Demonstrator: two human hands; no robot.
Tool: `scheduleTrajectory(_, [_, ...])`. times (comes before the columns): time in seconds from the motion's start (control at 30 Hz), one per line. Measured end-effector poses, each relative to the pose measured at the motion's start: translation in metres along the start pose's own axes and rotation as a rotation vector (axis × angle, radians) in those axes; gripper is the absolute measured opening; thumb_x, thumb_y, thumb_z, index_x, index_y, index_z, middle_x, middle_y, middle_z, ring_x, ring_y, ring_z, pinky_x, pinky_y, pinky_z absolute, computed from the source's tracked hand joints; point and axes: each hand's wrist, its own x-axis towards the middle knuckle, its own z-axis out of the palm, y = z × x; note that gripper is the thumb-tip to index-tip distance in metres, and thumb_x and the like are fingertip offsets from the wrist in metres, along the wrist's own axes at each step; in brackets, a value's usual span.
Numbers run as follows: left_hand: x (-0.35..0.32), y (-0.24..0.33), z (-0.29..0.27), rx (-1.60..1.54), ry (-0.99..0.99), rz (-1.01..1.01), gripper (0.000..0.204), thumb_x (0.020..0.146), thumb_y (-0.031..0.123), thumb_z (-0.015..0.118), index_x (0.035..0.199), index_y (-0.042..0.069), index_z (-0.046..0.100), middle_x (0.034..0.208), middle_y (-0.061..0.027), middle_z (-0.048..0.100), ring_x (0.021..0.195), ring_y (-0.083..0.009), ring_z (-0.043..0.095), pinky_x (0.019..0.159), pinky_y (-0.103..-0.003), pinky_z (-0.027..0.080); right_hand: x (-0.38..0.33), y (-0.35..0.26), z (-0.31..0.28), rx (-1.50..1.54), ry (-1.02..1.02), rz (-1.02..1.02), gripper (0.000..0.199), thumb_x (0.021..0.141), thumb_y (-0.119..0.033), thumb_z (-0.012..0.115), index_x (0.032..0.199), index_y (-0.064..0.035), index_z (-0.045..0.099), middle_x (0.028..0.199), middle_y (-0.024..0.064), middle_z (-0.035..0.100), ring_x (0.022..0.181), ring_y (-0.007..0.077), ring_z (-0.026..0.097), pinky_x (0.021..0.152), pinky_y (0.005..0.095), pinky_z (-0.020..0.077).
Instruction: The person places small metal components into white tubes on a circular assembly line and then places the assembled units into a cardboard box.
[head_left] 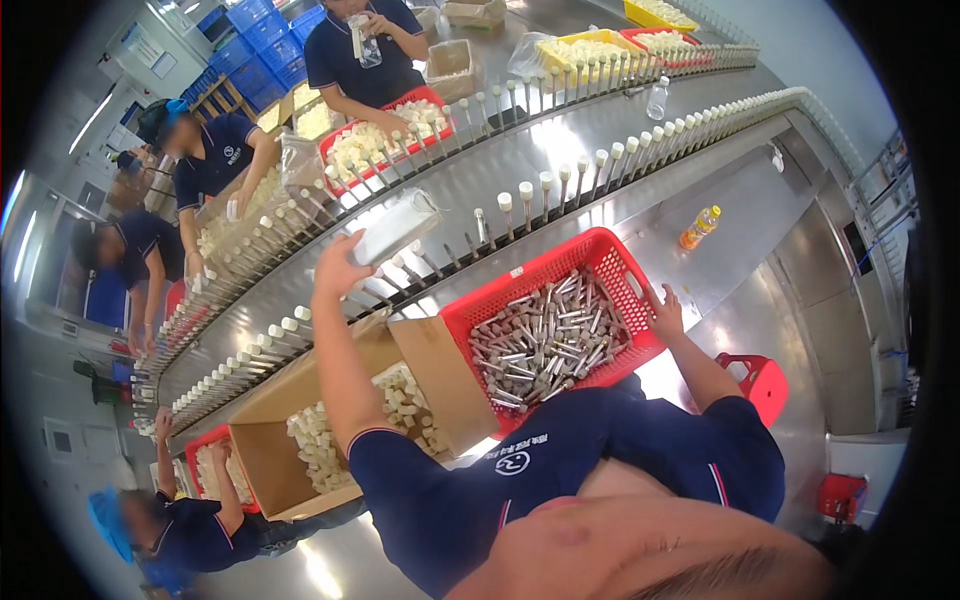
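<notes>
My left hand [340, 266] reaches over the conveyor with thumb and fingers round the near end of a whitish, box-shaped pack [398, 226]. Just below it, white-capped metal rods stand in a row [405, 270], partly behind the hand. A red plastic basket [530, 262] in front of me holds many loose metal rods with greyish ends [550, 335]. Beside the basket's right rim is my right hand [664, 312], fingers spread and nothing in them; whether it touches the rim I cannot tell.
An open cardboard box [260, 440] of white foam-like pieces [320, 440] stands left of the basket. Two curved rows of upright rods line the steel conveyor. A yellow-orange bottle [700, 228] lies on the right. Co-workers [365, 50] work across the line and at left; a red stool [757, 385] stands right.
</notes>
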Motion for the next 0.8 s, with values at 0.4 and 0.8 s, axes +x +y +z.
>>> scheduleTrajectory(0.4, [0.033,-0.002,0.043,-0.041,-0.072,0.100,0.074,0.049,0.028,0.077,0.120,0.012,0.059,0.100,-0.0161,0.057,0.095,-0.0300,0.055,0.084,-0.036,0.044,0.004,0.004,0.008,0.076,-0.048,0.049,0.072,0.073,-0.015,0.064,0.138,-0.0223,0.034,0.131,0.0241,0.034,0.111,0.0386,0.045,0.092,0.0453,0.0403])
scheduleTrajectory(0.8, [0.048,0.014,0.031,0.012,-0.084,0.118,0.076,0.050,0.029,0.077,0.122,0.012,0.057,0.115,-0.0210,0.054,0.109,-0.0339,0.051,0.095,-0.036,0.040,0.014,0.016,0.023,0.146,-0.039,0.036,0.074,0.072,-0.014,0.065,0.138,-0.0237,0.034,0.127,0.0246,0.039,0.105,0.0391,0.050,0.088,0.0443,0.0436])
